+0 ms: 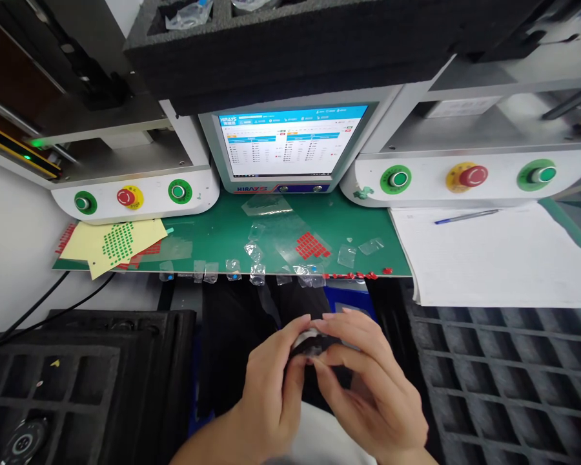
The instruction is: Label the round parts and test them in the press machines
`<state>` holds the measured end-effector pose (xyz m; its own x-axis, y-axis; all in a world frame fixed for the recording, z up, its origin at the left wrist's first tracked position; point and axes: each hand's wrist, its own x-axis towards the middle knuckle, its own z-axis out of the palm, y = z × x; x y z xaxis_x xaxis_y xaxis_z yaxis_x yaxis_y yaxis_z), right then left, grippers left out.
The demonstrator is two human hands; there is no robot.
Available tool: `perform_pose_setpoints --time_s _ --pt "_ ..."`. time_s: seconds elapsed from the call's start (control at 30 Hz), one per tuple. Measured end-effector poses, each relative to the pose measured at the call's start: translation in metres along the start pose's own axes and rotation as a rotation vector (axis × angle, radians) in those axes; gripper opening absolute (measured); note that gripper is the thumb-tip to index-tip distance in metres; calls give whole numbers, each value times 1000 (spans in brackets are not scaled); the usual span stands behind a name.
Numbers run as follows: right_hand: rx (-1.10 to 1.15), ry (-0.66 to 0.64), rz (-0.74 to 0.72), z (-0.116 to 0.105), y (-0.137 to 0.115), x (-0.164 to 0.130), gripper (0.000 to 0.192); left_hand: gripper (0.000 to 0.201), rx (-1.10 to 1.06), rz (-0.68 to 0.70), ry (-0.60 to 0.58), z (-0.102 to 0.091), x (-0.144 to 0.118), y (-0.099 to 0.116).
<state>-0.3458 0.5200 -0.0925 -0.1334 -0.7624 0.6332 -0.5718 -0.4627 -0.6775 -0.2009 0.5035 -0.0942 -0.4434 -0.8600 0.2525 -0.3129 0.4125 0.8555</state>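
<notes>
Gripping one small dark part [314,345], left hand [271,387] and right hand [372,394] both clamp it

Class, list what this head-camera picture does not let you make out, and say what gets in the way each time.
1. The small dark part held between the left hand and right hand: head view, mostly covered by the fingers and blurred.
2. Text on the monitor: head view, too small to read.
3. Lines on the paper sheet: too faint, and the right edge cuts it off.
4. The round item in the foam tray: partly cut off by the bottom edge.
</notes>
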Motion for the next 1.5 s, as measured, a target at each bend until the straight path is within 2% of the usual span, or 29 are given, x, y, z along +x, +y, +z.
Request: perform_pose_setpoints --time_s 0.23,0.43,0.53,0.67,0.83,0.93,1.0,1.2,1.5 --pt "206 66 181 2 4 -10 22 45 36 24 -58 -3 7 -2" --pt "324 88 363 5 4 -12 16 44 126 53 -95 -6 9 -4" --pt "412 110 484 7 5 -11 15 41 110 35 -143 -7 10 -4" --pt "444 100 617 7 7 -10 12 39 67 -38 -151 -7 10 -5" --pt "548 77 652 5 7 -11 7 34 41 -180 -120 -7 6 -8" --pt "599 54 699 6 5 -13 27 33 14 -219 -95 -7 3 -10" --pt "593 42 712 7 3 -13 30 33 1 -221 -89 -6 2 -10" --pt "570 48 738 10 2 -11 19 33 28 -209 -83 -6 4 -9" --pt "498 6 640 8 5 -13 10 33 -65 -266 -146 -6 7 -8"
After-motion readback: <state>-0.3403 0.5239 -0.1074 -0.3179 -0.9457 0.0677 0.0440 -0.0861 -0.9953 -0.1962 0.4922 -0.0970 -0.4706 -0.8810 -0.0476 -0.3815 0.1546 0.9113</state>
